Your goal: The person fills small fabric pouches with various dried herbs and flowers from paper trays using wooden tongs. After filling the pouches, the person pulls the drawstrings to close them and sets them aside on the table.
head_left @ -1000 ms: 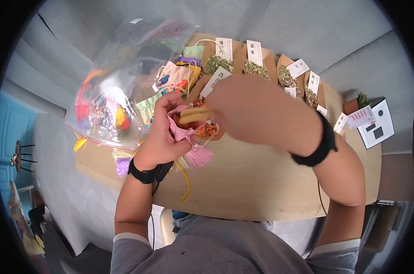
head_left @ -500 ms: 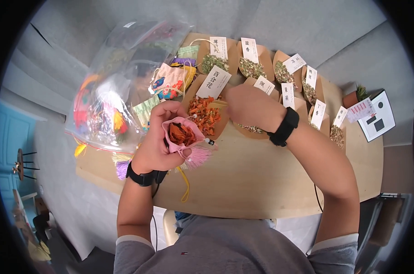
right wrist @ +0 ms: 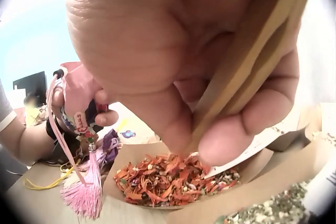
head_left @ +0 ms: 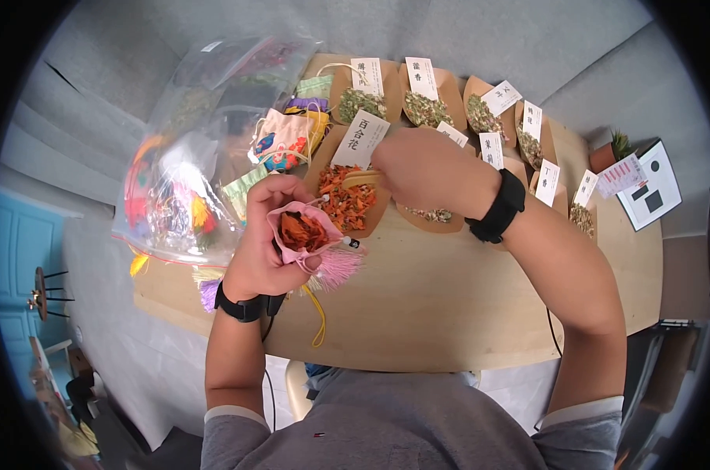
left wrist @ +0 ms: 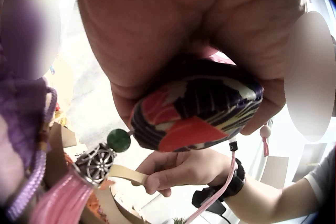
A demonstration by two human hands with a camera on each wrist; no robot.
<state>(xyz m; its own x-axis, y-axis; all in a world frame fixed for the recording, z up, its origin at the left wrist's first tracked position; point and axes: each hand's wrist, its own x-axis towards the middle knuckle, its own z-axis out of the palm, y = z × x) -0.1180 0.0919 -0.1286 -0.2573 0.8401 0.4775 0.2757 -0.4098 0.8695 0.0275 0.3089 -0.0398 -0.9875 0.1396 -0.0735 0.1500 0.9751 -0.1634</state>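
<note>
My left hand (head_left: 262,243) grips a small pink pouch (head_left: 321,216), its mouth spread and orange dried petals (head_left: 301,232) inside. A pink tassel (head_left: 339,268) hangs from it; the left wrist view shows the pouch's patterned underside (left wrist: 194,113). In my right hand (head_left: 437,174) a wooden tool (head_left: 361,178), apparently tongs, is pinched between thumb and fingers. Its end is over the brown paper tray (head_left: 381,210) of orange petals (head_left: 345,205), just right of the pouch. In the right wrist view the wooden tool (right wrist: 247,61) slants down to the petals (right wrist: 163,179); its tips are hidden.
Several paper trays of dried herbs (head_left: 363,105) with white cards stand behind and to the right. At the left lies a large clear plastic bag (head_left: 214,157) beside embroidered pouches (head_left: 283,138). A potted plant (head_left: 605,155) and a white board (head_left: 649,188) are at the far right.
My right hand has moved from the pouch's mouth over to the tray of orange petals, uncovering the pouch's opening. The left hand keeps its grip, tilted slightly differently.
</note>
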